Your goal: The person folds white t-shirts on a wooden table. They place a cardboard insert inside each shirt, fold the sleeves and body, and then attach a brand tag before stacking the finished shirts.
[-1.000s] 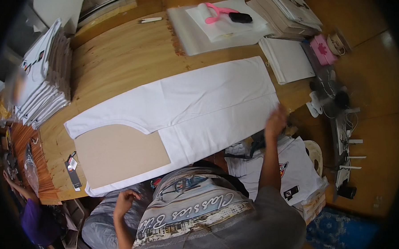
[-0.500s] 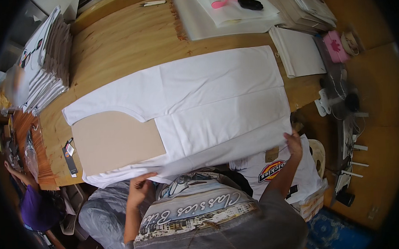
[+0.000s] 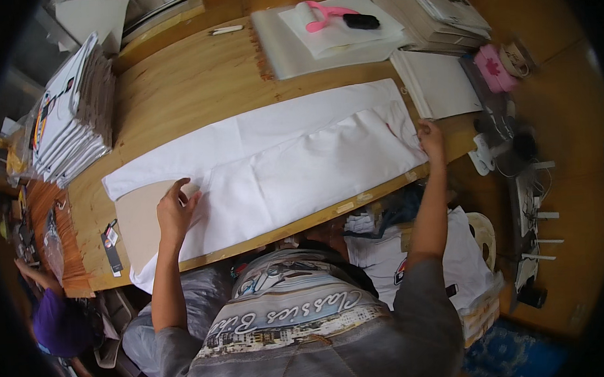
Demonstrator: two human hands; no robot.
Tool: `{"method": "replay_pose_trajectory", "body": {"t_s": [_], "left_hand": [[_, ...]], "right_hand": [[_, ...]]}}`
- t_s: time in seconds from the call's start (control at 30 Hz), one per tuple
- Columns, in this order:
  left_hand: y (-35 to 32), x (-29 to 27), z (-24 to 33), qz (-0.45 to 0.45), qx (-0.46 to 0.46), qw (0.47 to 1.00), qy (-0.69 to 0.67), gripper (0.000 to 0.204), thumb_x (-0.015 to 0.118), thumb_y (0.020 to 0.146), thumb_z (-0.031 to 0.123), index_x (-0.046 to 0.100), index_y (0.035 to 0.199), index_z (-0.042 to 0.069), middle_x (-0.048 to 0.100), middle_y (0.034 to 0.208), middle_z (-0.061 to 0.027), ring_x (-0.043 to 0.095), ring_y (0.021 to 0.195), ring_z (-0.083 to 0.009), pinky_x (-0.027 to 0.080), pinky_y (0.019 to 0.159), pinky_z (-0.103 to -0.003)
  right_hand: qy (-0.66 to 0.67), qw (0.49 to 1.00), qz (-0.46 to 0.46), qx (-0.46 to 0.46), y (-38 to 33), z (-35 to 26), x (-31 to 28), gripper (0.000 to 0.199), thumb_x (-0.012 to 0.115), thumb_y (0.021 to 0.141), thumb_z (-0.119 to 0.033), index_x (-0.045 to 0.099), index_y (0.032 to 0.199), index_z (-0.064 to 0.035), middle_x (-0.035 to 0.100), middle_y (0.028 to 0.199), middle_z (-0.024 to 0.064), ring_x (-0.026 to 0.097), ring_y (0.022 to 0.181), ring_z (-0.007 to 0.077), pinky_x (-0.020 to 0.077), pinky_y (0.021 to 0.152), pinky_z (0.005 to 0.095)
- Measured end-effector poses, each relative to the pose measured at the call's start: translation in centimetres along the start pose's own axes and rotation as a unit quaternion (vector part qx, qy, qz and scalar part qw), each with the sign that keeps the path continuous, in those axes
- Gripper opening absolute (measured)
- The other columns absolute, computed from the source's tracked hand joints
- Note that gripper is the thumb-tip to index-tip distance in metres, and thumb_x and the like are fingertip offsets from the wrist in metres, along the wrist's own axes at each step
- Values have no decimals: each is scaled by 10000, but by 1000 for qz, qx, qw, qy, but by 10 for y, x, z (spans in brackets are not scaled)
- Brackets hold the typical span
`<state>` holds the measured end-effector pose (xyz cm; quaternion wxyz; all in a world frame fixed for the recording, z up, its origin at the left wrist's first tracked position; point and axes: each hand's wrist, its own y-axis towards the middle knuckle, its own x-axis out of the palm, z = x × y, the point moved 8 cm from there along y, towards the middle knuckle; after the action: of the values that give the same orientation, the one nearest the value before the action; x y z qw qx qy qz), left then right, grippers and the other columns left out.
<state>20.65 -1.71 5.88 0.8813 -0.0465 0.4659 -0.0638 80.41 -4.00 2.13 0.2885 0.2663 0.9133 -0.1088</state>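
A white T-shirt point(image 3: 301, 168) lies across the wooden table with its near side folded over onto the rest. At its left end a beige cardboard sheet point(image 3: 141, 212) shows, partly covered by the cloth. My left hand point(image 3: 175, 211) is over the cardboard beside the folded cloth, thumb and fingers curved and apart. At the right end of the shirt, my right hand point(image 3: 432, 142) has its fingers closed at the hem; the fingertips are partly hidden. A dark hang tag point(image 3: 110, 249) lies left of the cardboard.
A tall stack of packed white shirts point(image 3: 76, 117) stands at the left. Plastic sheets point(image 3: 290, 61) with a pink-handled tool point(image 3: 328, 13) and black brush point(image 3: 361, 21) lie at the back. Pale sheets point(image 3: 439, 85) and a pink box point(image 3: 495, 69) sit right. Another person in purple point(image 3: 58, 324) is lower left.
The shirt's near side has been folded over toward the far side, covering part of the cardboard. My left hand moved up from the near edge; my right hand moved away from me along the hem.
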Motion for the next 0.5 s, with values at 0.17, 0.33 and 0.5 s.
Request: {"method": "replay_pose_trajectory", "body": {"t_s": [0.17, 0.33, 0.5], "left_hand": [[10, 11, 41, 107, 204, 968, 101, 334, 655, 617, 48, 525, 917, -21, 475, 904, -139, 471, 774, -272, 409, 713, -351], [25, 19, 34, 15, 163, 986, -39, 199, 576, 696, 23, 476, 865, -9, 452, 792, -102, 438, 678, -193, 386, 635, -291], [32, 37, -18, -30, 36, 974, -222, 133, 506, 770, 23, 373, 768, 36, 343, 634, -9, 303, 563, -77, 283, 494, -214]], "right_hand": [[-82, 983, 38, -157, 44, -27, 28, 327, 655, 676, -146, 554, 968, -40, 531, 787, 115, 521, 740, 241, 420, 682, 336], [-183, 967, -28, -173, 53, -39, 56, 310, 675, 665, -160, 547, 905, -10, 512, 800, 90, 484, 733, 172, 413, 674, 273], [274, 958, -79, -4, 44, -34, 28, 207, 616, 720, -110, 508, 878, -31, 522, 770, 36, 494, 707, 123, 411, 622, 248]]}}
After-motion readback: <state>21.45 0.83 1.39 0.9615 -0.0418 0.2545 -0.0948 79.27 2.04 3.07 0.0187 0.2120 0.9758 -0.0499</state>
